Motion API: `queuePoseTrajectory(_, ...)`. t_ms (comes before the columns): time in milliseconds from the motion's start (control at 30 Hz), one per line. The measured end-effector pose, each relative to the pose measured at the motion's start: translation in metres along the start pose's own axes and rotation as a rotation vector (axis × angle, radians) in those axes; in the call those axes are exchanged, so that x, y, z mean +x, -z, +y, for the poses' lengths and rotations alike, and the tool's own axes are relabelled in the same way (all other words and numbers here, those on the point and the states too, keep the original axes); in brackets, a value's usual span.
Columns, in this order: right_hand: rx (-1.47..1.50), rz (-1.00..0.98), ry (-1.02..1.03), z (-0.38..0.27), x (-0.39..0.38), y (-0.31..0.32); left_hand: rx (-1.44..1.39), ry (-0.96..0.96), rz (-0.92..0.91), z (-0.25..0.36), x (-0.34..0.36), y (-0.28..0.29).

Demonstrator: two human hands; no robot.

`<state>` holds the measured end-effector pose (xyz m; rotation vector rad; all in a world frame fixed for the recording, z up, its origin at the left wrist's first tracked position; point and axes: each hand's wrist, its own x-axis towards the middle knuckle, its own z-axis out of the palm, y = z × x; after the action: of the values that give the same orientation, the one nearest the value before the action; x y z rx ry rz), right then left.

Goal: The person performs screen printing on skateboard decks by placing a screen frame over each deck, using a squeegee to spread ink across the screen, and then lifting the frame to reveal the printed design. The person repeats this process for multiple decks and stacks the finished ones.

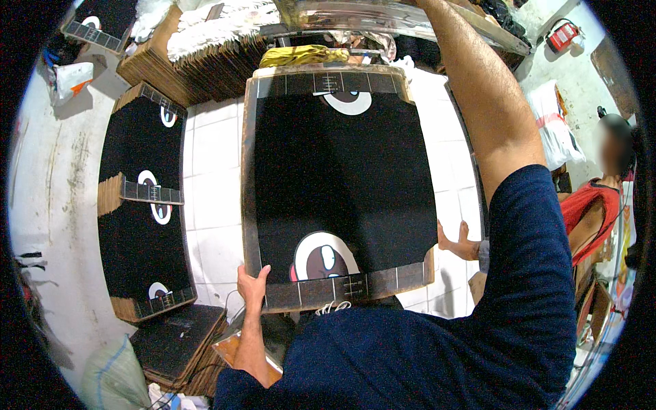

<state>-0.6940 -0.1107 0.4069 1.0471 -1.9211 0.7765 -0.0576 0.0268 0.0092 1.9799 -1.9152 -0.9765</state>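
Note:
A large board with worn brown edges lies in front of me, carrying a black fabric panel. White and brown cartoon eyes are printed at the panel's far and near ends, beside dark grey ruled strips. My left hand grips the board's near left corner, thumb on top; its other fingers are partly hidden at the edge. My right arm reaches forward over the right side and leaves the picture at the top, so the hand is out of sight.
To the left, similar black panels lie on stacked boards. More boards stand packed at the back, near yellow cloth. At right are a person in red, a white sack and a bare foot or hand beside the board.

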Motion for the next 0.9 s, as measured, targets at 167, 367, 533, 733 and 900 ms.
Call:
queuePoseTrajectory(167, 0.017, -0.071, -0.029, 0.006, 0.016, -0.006, 0.027, 0.011, 0.022, 0.013, 0.012, -0.006)
queuePoseTrajectory(367, 0.015, -0.106, -0.055, 0.004, 0.026, -0.005, -0.032, 0.014, 0.013, 0.003, 0.023, -0.016)
queuePoseTrajectory(533, 0.008, -0.088, -0.013, 0.004, 0.008, 0.0, 0.008, 0.032, -0.006, 0.011, 0.032, -0.02)
queuePoseTrajectory(733, -0.005, -0.098, 0.088, 0.018, -0.083, 0.004, -0.27, -0.265, -0.016, 0.182, 0.063, -0.015)
queuePoseTrajectory(900, 0.198, -0.121, 0.055, 0.012, -0.219, 0.025, -1.623, -0.028, -0.468, 0.357, 0.075, -0.024)
